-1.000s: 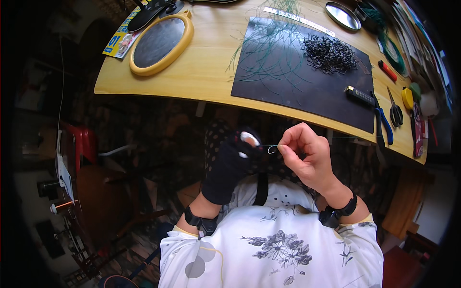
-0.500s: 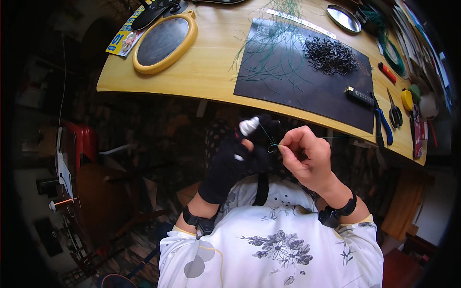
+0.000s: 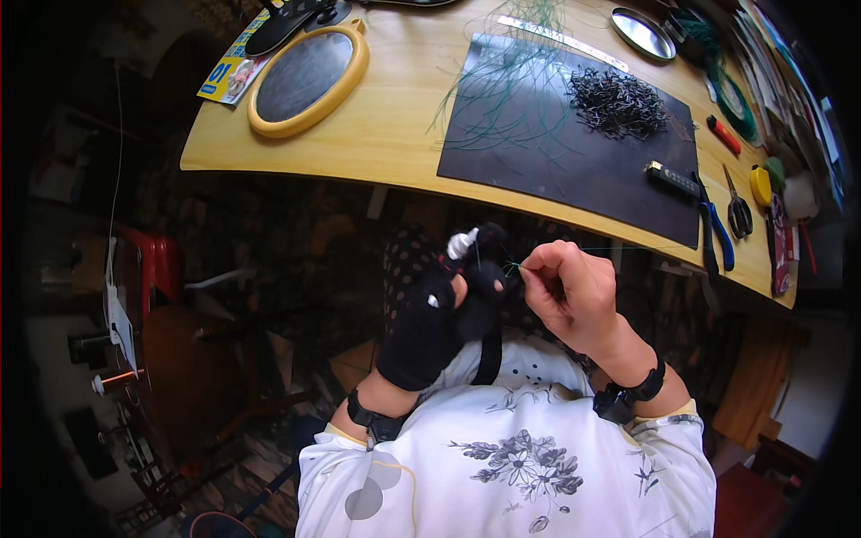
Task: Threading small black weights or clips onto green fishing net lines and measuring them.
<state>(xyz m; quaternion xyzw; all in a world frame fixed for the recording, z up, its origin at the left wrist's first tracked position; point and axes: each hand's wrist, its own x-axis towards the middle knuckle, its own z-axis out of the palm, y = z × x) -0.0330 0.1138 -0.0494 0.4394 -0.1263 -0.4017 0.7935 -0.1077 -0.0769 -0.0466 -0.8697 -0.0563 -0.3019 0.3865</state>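
Observation:
My right hand (image 3: 570,291), bare, pinches a thin green line (image 3: 514,265) between thumb and forefinger. A small loop or knot shows at the fingertips, too fine to make out. Close on its left is my left hand (image 3: 448,300), in a black fingerless glove with white wrapping on one finger. Its fingers are bent and the green line runs across them; dark fabric hides part of the grip. Both hands are above my lap, in front of the desk edge. A strand stretches from the right hand toward the desk's right side.
On the wooden desk (image 3: 404,134) lies a black mat (image 3: 538,170) with loose green strands (image 3: 511,108) and a pile of small black pieces (image 3: 619,103). Blue-handled pliers (image 3: 717,235), scissors (image 3: 738,211), a round tin lid (image 3: 642,36) and a yellow-framed mirror (image 3: 309,79) are around it.
My left hand has moved slightly nearer the right hand and its fingers have turned, shifting the line across them. The right hand stays almost in place, still pinching.

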